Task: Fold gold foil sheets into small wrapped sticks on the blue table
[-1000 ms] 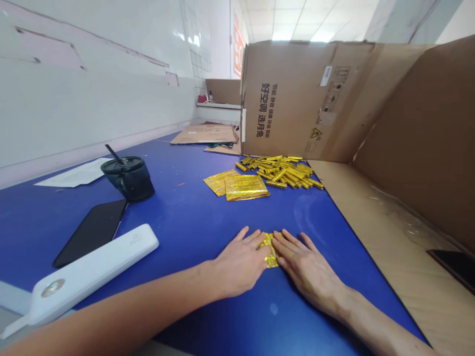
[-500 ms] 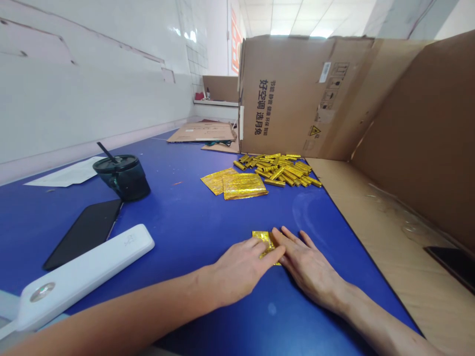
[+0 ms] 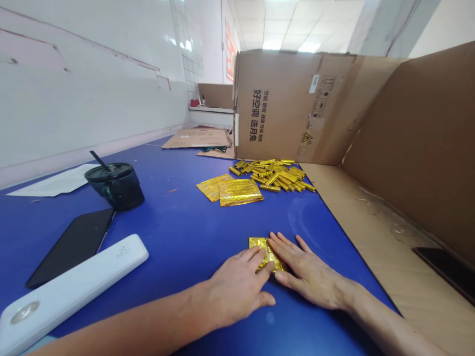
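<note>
A small sheet of shiny gold foil paper (image 3: 259, 242) lies on the blue table, with a seam down its middle where its edges seem to meet. My left hand (image 3: 241, 281) rests its fingertips on the left part of the foil, thumb out to the side on the table. Flat on the right part lies my right hand (image 3: 309, 269), fingers stretched out and covering some of the sheet. Farther off are a stack of gold foil sheets (image 3: 240, 192) and, behind it to the right, a pile of rolled gold foil tubes (image 3: 280, 175).
To the left stand a dark cup (image 3: 120, 188) with a straw, a black phone (image 3: 72, 247) and a long white device (image 3: 76, 282). White paper (image 3: 52, 180) lies by the wall. A large cardboard box (image 3: 285, 109) walls off the back and right; flattened cardboard (image 3: 198, 138) lies behind.
Both thumbs have moved off the foil's near edge and spread apart, uncovering more of the sheet and its middle seam. The whole view has shifted slightly.
</note>
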`<state>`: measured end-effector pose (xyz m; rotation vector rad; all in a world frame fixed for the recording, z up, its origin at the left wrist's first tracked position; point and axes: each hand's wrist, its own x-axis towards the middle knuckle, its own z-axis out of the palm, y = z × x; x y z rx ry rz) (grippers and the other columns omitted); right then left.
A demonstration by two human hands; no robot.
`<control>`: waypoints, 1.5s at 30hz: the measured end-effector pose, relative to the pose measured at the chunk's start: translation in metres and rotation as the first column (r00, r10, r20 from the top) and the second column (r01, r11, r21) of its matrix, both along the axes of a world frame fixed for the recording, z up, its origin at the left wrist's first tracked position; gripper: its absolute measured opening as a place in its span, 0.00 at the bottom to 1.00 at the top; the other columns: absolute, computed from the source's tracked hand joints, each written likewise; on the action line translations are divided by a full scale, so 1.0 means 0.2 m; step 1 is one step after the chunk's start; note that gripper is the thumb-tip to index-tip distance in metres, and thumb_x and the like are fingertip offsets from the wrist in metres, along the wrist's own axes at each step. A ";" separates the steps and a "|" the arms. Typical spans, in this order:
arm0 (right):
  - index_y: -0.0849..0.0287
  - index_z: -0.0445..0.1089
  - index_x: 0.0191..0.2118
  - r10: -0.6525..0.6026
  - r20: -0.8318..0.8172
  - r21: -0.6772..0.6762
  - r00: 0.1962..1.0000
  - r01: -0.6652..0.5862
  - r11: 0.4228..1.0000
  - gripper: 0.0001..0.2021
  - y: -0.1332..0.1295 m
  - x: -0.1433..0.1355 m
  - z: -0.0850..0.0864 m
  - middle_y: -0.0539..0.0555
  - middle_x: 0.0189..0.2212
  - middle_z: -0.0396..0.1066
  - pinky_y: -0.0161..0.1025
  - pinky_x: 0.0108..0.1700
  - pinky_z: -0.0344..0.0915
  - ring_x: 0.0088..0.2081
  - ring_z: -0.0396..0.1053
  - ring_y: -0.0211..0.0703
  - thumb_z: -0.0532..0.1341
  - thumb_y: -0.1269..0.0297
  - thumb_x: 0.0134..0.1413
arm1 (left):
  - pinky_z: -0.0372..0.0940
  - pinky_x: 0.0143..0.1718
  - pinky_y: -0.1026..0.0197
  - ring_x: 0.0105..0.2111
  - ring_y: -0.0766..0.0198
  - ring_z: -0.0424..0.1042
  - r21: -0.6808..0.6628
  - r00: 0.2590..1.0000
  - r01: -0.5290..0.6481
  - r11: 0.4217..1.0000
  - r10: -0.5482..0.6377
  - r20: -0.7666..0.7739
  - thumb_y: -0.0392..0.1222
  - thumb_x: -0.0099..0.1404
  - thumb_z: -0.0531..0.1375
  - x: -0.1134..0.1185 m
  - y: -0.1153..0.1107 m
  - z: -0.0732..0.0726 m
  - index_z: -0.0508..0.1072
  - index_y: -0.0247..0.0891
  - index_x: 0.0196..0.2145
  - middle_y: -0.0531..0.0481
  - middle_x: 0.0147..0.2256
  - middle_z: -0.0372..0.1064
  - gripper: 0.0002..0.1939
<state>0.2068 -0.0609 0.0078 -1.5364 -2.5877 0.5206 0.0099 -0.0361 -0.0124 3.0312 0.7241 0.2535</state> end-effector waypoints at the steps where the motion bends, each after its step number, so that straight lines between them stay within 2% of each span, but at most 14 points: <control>1: 0.57 0.36 0.60 0.003 -0.004 -0.016 1.000 -0.003 1.000 0.30 0.00 0.01 0.01 0.57 0.60 0.36 0.56 0.56 0.32 0.59 0.32 0.46 0.44 0.49 0.55 | 0.50 0.52 0.53 0.53 0.51 0.52 -0.010 1.000 -0.005 1.000 0.004 -0.007 0.58 0.58 0.49 0.00 0.00 0.00 0.60 0.32 0.51 0.37 0.52 0.55 0.30; 6: 0.57 0.38 0.60 -0.001 -0.017 -0.052 1.000 0.000 0.999 0.30 0.01 0.01 0.07 0.57 0.59 0.39 0.56 0.56 0.33 0.59 0.35 0.46 0.44 0.49 0.55 | 0.49 0.52 0.52 0.54 0.49 0.49 -0.071 1.000 -0.004 0.997 0.003 -0.020 0.60 0.56 0.50 0.00 0.01 0.03 0.60 0.32 0.51 0.34 0.54 0.51 0.33; 11: 0.58 0.40 0.59 0.094 -0.104 -0.024 0.990 -0.097 0.995 0.30 0.01 -0.10 0.13 0.58 0.59 0.42 0.53 0.57 0.35 0.59 0.37 0.45 0.44 0.48 0.55 | 0.45 0.54 0.51 0.57 0.50 0.40 -0.159 0.998 0.061 0.985 -0.056 0.036 0.59 0.54 0.54 -0.02 0.01 0.05 0.46 0.37 0.57 0.38 0.58 0.39 0.40; 14: 0.63 0.42 0.59 0.146 -0.127 -0.036 0.981 -0.152 0.988 0.32 0.04 -0.16 0.11 0.60 0.58 0.44 0.50 0.58 0.35 0.59 0.39 0.45 0.44 0.47 0.54 | 0.42 0.54 0.47 0.58 0.48 0.33 -0.219 0.996 0.084 0.972 -0.077 0.038 0.60 0.53 0.55 -0.03 -0.01 0.07 0.39 0.38 0.59 0.38 0.59 0.31 0.44; 18: 0.62 0.43 0.59 0.148 -0.089 -0.018 0.985 -0.151 0.988 0.30 0.11 -0.15 0.04 0.60 0.59 0.41 0.52 0.57 0.32 0.59 0.37 0.46 0.42 0.48 0.55 | 0.38 0.54 0.44 0.57 0.45 0.29 -0.294 0.997 0.081 0.952 -0.082 0.010 0.63 0.53 0.51 -0.05 -0.03 0.09 0.33 0.36 0.59 0.37 0.59 0.25 0.47; 22: 0.58 0.40 0.60 0.162 -0.053 -0.011 0.985 -0.163 0.987 0.28 0.14 -0.11 0.00 0.56 0.60 0.38 0.53 0.57 0.29 0.59 0.34 0.45 0.41 0.50 0.57 | 0.33 0.55 0.44 0.57 0.47 0.28 -0.325 0.997 0.062 0.944 -0.070 -0.014 0.67 0.53 0.45 -0.06 -0.04 0.09 0.31 0.33 0.59 0.36 0.59 0.26 0.47; 26: 0.58 0.36 0.60 0.144 -0.021 0.009 0.989 -0.144 0.990 0.29 0.12 -0.11 -0.01 0.55 0.60 0.36 0.53 0.57 0.29 0.59 0.32 0.45 0.41 0.49 0.56 | 0.32 0.54 0.44 0.58 0.48 0.29 -0.298 0.999 0.034 0.954 -0.044 -0.026 0.68 0.53 0.45 -0.07 -0.05 0.08 0.32 0.33 0.59 0.36 0.59 0.26 0.48; 34: 0.59 0.37 0.60 0.067 -0.009 0.032 0.998 -0.067 0.997 0.32 0.10 -0.14 -0.05 0.56 0.60 0.32 0.54 0.57 0.27 0.59 0.30 0.47 0.42 0.46 0.54 | 0.36 0.55 0.48 0.58 0.50 0.36 -0.197 1.000 -0.015 0.980 0.011 -0.025 0.70 0.51 0.44 -0.07 -0.07 0.06 0.45 0.30 0.57 0.33 0.58 0.37 0.47; 37: 0.60 0.39 0.60 0.024 -0.113 -0.071 0.993 -0.032 0.997 0.32 0.12 -0.10 -0.01 0.56 0.60 0.35 0.53 0.57 0.26 0.59 0.32 0.47 0.42 0.46 0.54 | 0.37 0.55 0.49 0.57 0.48 0.39 -0.171 0.999 -0.012 0.985 0.005 -0.045 0.70 0.51 0.43 -0.06 -0.07 0.06 0.47 0.28 0.56 0.33 0.57 0.41 0.47; 39: 0.61 0.41 0.59 -0.064 -0.252 -0.193 0.966 0.014 0.981 0.30 0.14 -0.04 0.03 0.55 0.59 0.39 0.49 0.58 0.34 0.59 0.37 0.44 0.38 0.48 0.56 | 0.38 0.55 0.49 0.56 0.47 0.41 -0.160 0.998 -0.013 0.987 0.003 -0.059 0.70 0.52 0.42 -0.06 -0.07 0.06 0.48 0.27 0.56 0.32 0.56 0.43 0.47; 40: 0.60 0.42 0.59 -0.126 -0.332 -0.195 0.935 0.062 0.979 0.29 0.14 0.00 0.04 0.55 0.59 0.41 0.47 0.58 0.40 0.58 0.40 0.43 0.39 0.49 0.57 | 0.39 0.54 0.49 0.56 0.47 0.42 -0.160 0.998 -0.013 0.987 0.002 -0.065 0.69 0.52 0.41 -0.06 -0.07 0.06 0.49 0.27 0.56 0.32 0.56 0.43 0.46; 42: 0.59 0.48 0.58 -0.146 -0.356 -0.151 0.923 0.098 0.984 0.27 0.13 0.06 0.06 0.54 0.58 0.46 0.47 0.57 0.42 0.58 0.44 0.44 0.44 0.50 0.56 | 0.40 0.54 0.50 0.56 0.47 0.42 -0.162 0.998 -0.015 0.987 0.003 -0.070 0.69 0.53 0.40 -0.06 -0.08 0.06 0.50 0.26 0.55 0.31 0.56 0.43 0.46; 45: 0.54 0.51 0.56 -0.036 -0.221 -0.021 0.975 0.033 0.999 0.22 0.10 0.07 0.03 0.51 0.57 0.48 0.53 0.57 0.36 0.58 0.42 0.45 0.44 0.54 0.57 | 0.40 0.54 0.49 0.56 0.47 0.42 -0.151 0.998 -0.015 0.988 0.005 -0.066 0.69 0.53 0.40 -0.06 -0.07 0.06 0.50 0.26 0.55 0.30 0.56 0.42 0.46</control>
